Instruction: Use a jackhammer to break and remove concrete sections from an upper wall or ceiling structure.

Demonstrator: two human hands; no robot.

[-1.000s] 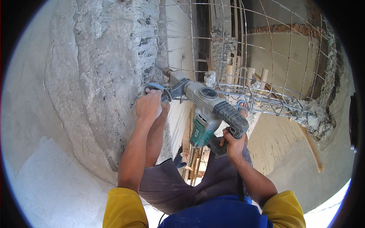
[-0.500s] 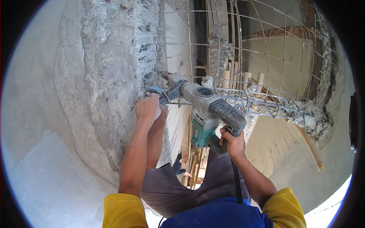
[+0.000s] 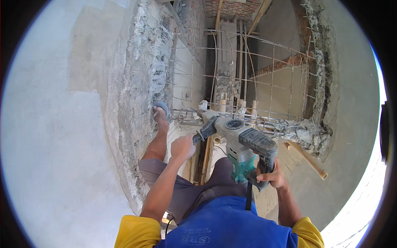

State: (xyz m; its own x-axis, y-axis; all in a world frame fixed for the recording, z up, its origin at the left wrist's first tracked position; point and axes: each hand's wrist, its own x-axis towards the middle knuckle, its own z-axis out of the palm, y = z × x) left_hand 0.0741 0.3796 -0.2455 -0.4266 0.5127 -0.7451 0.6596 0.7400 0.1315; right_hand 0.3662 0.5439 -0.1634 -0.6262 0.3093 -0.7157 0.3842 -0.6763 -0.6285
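Note:
A grey and green rotary hammer (image 3: 237,138) with a black rear handle is held across the front of my body. My left hand (image 3: 182,148) is closed round its black side handle. My right hand (image 3: 273,175) wraps the rear grip, thumb across it. The tool's nose (image 3: 204,115) points left and away from me, over thin steel bars. Where its bit ends among those bars I cannot make out. To the left stands the rough, chipped concrete face (image 3: 144,82), apart from both hands.
My sandalled foot (image 3: 160,111) rests against the chipped concrete edge. Ahead spans a grid of rebar (image 3: 244,80). A broken concrete beam (image 3: 306,132) with exposed bars lies at the right, a bamboo pole (image 3: 308,161) below it. Between my legs there is a drop with poles.
Both hands have brought the rotary hammer rightward and back from the chipped concrete, so its nose is off that face. My view has tilted up, and my left hand now shows apart from my foot.

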